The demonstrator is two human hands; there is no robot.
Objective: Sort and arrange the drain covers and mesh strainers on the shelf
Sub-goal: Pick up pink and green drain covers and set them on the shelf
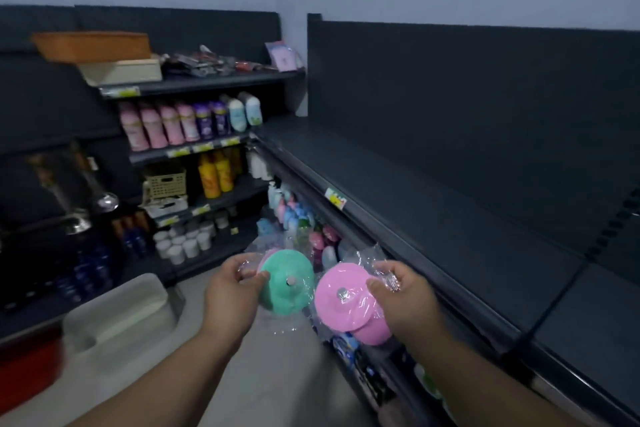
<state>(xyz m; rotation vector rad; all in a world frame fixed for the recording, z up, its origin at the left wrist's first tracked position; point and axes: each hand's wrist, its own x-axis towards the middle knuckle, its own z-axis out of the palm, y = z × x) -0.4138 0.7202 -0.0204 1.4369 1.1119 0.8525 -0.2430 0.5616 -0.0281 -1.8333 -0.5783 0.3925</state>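
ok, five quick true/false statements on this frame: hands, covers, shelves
1. The left hand holds a green drain cover. True.
2. The right hand holds a blue cover. False: it holds pink drain covers in clear wrap.
3. The covers already lie on the dark shelf. False: both hands hold them in the air in front of it.
4. Pink bottles stand in a row on a shelf to the left. True.
5. Yellow bottles stand one shelf above the pink bottles. False: they stand one shelf below.
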